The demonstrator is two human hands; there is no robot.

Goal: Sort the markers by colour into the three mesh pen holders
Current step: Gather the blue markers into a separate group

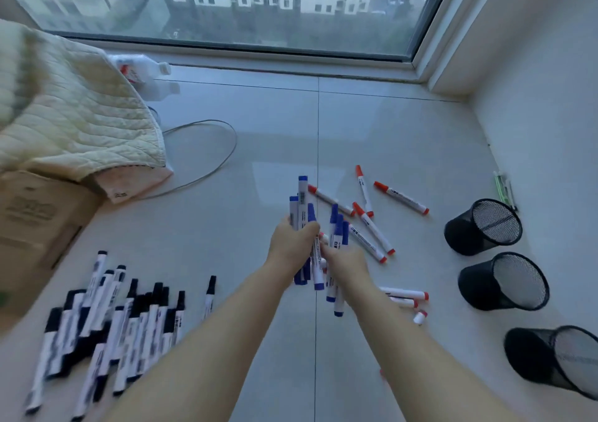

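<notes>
My left hand (pixel 291 243) grips a bundle of blue-capped markers (pixel 302 201) held upright over the floor. Right beside it, my right hand (pixel 346 263) holds several more blue markers (pixel 338 227). Red-capped markers (pixel 401 197) lie scattered on the tiles beyond and to the right of my hands, with a few more (pixel 404 293) under my right forearm. A pile of black-capped markers (pixel 106 321) lies at the lower left. Three black mesh pen holders (pixel 456 230), (pixel 475 279), (pixel 524 353) stand in a row at the right; no marker shows inside them.
A quilted cream blanket (pixel 74 114) drapes over cardboard boxes (pixel 35 214) at the left. A grey cable (pixel 223 159) loops on the floor, with plastic bottles (pixel 145 72) behind it. A window runs along the far side, a white wall on the right. Two pens (pixel 504 188) lie by the wall.
</notes>
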